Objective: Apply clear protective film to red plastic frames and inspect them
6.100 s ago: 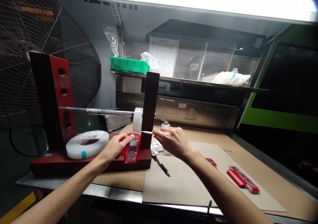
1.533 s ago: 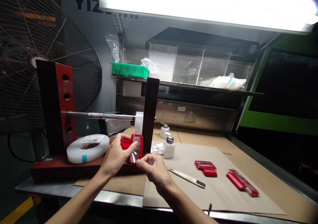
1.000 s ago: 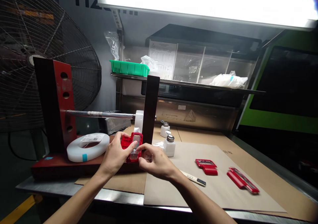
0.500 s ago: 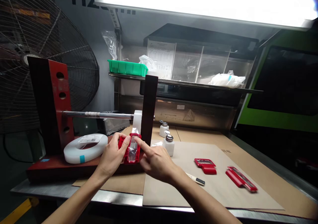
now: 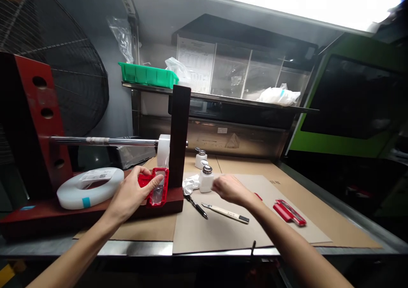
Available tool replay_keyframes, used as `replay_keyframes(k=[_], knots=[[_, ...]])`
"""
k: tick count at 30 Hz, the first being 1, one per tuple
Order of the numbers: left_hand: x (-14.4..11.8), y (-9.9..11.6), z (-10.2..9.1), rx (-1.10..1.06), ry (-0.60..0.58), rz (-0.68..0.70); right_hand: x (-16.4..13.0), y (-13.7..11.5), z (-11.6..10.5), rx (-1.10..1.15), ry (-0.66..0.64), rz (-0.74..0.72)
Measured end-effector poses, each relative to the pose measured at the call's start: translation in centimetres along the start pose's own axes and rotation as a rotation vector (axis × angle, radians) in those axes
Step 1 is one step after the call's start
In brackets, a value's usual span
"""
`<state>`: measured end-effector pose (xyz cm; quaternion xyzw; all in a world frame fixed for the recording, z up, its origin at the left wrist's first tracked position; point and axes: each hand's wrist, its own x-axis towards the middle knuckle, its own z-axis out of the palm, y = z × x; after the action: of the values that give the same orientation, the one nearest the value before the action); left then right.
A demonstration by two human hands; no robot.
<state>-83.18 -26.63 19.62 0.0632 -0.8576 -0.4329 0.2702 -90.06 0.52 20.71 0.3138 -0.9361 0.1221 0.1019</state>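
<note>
Head view: left hand (image 5: 129, 196) grips a red plastic frame (image 5: 155, 186); right hand (image 5: 230, 189), loosely curled and holding nothing, hovers over the knife (image 5: 225, 212).

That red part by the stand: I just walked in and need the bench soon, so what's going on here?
A person is working at the bench with bare hands. The left hand holds a red plastic part with a clear window against the base of the red stand, beside the white tape roll. The right hand is out over the brown paper sheet, next to a small white dispenser bottle; its grip looks empty. A knife, a pen and another red part lie on the sheet.
</note>
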Motion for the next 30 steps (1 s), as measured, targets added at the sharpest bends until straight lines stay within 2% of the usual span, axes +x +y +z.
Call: replay_keyframes(k=[2,5,8,11,14,17,21,25,30], knots=[[0.2,0.0,0.3,0.013,0.019,-0.003,-1.6,3.0,0.8,0.003,-0.13,0.056],[0.4,0.2,0.7,0.018,0.037,-0.018,-3.4,5.1,2.3,0.038,-0.244,0.088],[0.3,0.4,0.8,0.02,0.05,-0.029,-4.3,5.5,3.3,0.044,-0.233,0.072],[0.2,0.7,0.7,0.027,0.049,-0.035,-4.6,5.3,3.1,0.016,-0.146,0.029],[0.2,0.9,0.5,0.026,0.035,-0.049,-3.9,4.2,1.6,-0.026,-0.003,-0.079],[0.3,1.0,0.4,0.015,0.014,-0.058,-1.8,1.5,-0.4,-0.103,0.152,-0.215],[0.3,1.0,0.4,0.008,0.001,-0.078,2.1,-2.3,-2.5,-0.368,0.283,-0.444],[0.2,1.1,0.2,-0.005,-0.018,-0.101,4.0,-3.9,-3.1,-0.553,0.274,-0.556],[0.2,1.1,0.0,0.004,-0.021,-0.109,3.9,-3.8,-2.9,-0.616,0.213,-0.578]])
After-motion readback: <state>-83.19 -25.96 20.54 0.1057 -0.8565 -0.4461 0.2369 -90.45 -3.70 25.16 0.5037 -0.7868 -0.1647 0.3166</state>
